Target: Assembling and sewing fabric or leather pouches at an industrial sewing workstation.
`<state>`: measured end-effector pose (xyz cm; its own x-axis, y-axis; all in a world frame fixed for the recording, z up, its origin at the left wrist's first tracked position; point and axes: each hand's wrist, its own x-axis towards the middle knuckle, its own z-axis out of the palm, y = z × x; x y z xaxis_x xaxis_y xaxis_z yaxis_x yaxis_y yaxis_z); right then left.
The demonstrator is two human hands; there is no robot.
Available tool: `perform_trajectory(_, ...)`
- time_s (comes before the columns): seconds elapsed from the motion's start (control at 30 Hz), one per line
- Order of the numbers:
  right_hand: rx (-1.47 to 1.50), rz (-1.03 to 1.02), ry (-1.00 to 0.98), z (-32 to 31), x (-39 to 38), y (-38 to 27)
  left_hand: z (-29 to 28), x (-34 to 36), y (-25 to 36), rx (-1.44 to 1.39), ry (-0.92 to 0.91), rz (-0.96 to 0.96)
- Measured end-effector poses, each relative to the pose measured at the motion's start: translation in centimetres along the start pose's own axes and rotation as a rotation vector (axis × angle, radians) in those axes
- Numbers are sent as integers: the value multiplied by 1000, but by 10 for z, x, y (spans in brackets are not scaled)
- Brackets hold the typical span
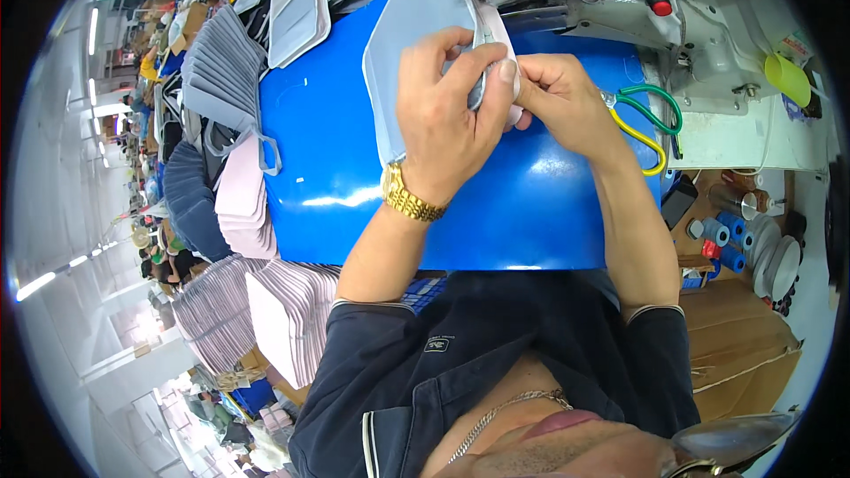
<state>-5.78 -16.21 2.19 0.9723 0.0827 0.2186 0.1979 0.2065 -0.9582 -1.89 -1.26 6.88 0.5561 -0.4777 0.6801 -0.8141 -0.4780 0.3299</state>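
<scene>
A light grey fabric panel [390,57] lies on the blue work surface [336,159], its far end running up to the sewing machine [611,13]. My left hand [447,106], with a gold watch at the wrist, is closed on the panel's right edge, fingers curled and thumb pressed to the cloth. A pale pinkish layer [498,26] shows along that edge. Close against it, my right hand [562,102] pinches the same edge between thumb and fingers. The fingertips partly hide how the layers meet.
Scissors [651,119] with green and yellow handles lie right of my right hand. Stacks of grey panels [221,66], dark blue panels [190,199] and pink panels [241,190] line the left side. Thread spools [730,230] and a cardboard box [739,336] are at the right.
</scene>
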Motion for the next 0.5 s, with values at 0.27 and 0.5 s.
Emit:
perform_trajectory(0.27, -160, 66, 139, -12, 31, 8, 11, 23, -26, -47, 20, 93)
perform_trajectory(0.5, -341, 228, 185, 5, 23, -8, -21, -7, -34, -175, 0, -92)
